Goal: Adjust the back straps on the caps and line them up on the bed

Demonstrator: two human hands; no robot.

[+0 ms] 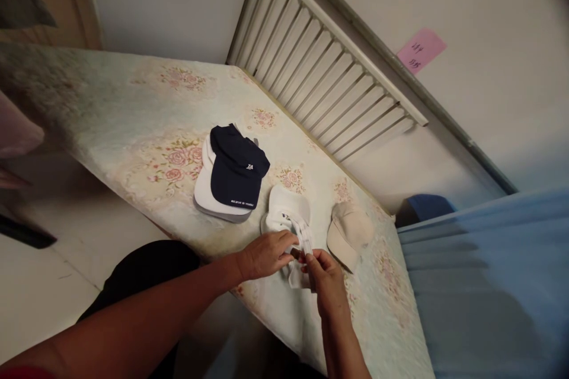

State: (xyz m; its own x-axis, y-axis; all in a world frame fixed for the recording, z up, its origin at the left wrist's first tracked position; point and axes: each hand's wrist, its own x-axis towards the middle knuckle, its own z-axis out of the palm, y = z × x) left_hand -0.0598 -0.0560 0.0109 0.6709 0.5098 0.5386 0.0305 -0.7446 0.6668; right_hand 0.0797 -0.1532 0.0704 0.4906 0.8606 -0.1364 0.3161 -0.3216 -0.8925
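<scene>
One white cap point(291, 202) was pinched by the left hand point(269, 254) and right hand point(328, 284); the navy cap point(235, 169) was stacked, the beige cap point(353, 228) untouched.

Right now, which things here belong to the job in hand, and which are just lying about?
Job, apparently: held white cap; perhaps beige cap, navy cap, caps beneath it.
Just about, seemingly: pink note, blue fabric.

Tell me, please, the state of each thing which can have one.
Navy cap: stacked on lighter caps
White cap: held at its edge
Beige cap: lying apart
Left hand: at white cap, grip unclear
Right hand: closed on white cap
Blue curtain: hanging in folds
Pink note: written on
</scene>
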